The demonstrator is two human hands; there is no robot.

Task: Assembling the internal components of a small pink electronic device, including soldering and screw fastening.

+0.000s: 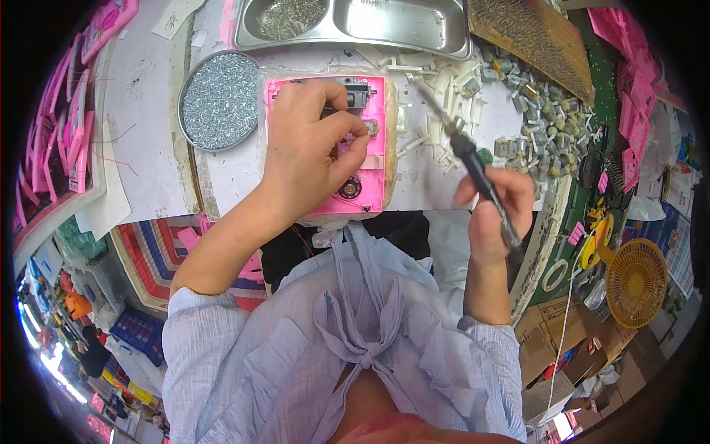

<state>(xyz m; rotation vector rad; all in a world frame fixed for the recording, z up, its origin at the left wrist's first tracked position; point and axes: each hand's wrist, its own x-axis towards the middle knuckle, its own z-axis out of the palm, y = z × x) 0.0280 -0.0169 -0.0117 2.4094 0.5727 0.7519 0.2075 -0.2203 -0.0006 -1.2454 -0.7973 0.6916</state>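
1 L hand (pixel 307 144) over pink plastic casing (pixel 376 177), grip I can't tell; R hand (pixel 485 228) clasping slim black-handled tool (pixel 473 164).

Cardboard box (pixel 566 325), lower right: dark printing, too small to read. White paper slip (pixel 176 16), upper left of the desk (pixel 151 159): dark marks, likewise illegible.
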